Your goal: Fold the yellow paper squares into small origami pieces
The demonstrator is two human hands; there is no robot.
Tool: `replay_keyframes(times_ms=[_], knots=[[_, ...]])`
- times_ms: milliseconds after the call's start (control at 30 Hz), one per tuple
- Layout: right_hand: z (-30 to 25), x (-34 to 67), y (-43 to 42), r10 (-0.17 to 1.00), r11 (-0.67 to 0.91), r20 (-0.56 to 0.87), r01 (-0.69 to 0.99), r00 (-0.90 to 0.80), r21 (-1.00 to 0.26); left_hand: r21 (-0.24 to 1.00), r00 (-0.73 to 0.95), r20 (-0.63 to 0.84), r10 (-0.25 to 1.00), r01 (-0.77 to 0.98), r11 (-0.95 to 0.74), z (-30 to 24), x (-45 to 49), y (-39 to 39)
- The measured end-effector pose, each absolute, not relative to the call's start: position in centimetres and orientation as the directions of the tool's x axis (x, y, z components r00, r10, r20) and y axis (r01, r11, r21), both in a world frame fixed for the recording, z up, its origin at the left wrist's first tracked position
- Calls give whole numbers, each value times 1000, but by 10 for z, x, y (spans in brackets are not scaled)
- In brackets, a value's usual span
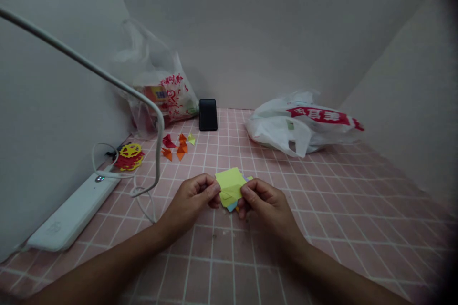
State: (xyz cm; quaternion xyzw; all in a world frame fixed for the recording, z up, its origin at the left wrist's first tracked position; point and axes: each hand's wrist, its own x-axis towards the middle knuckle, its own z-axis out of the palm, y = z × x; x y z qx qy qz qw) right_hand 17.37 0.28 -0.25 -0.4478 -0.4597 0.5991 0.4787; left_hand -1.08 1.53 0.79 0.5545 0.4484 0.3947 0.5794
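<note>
Pink gridded tabletop (322, 228) beneath yellow paper (231, 182) meets grey walls (250, 33).

A small home craft nook: a pink grid-patterned tabletop (322, 209) boxed in by bare white walls (250, 33) — with a desk lamp (71, 214), plastic shopping bags (300, 126), a propped phone (208, 114) and paper cut-outs (130, 155).

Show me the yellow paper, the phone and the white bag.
yellow paper (230, 180), head view, top face.
phone (208, 114), head view, screen middle.
white bag (307, 132), head view, middle, below red print.
</note>
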Motion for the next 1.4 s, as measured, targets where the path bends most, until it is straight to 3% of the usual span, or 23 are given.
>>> replay_keyframes(times_ms=[233, 500, 733, 900, 1300, 1400], knots=[[-8, 171, -1, 966, -106, -85, -74, -244, -992, 983, 398, -182, 899, 77, 165, 10, -4, 10], [-5, 171, 0, 968, -131, -107, -93, -227, -987, 978, 370, -207, 906, 81, 190, 12, -2, 8], [-7, 171, 6, 972, -142, -90, -238, -216, -961, 935, 344, -255, 904, -152, 322, 4, -4, 11], [-10, 169, 4, 955, -152, -77, -249, -287, -956, 873, 405, -295, 865, -254, 417, 1, -1, 10], [-5, 169, 3, 935, -177, -71, -286, -348, -942, 852, 503, -281, 817, -262, 454, -7, 1, 7], [-4, 170, 2, 938, -177, -75, -282, -338, -943, 910, 440, -239, 866, -211, 358, -6, 0, 6]])
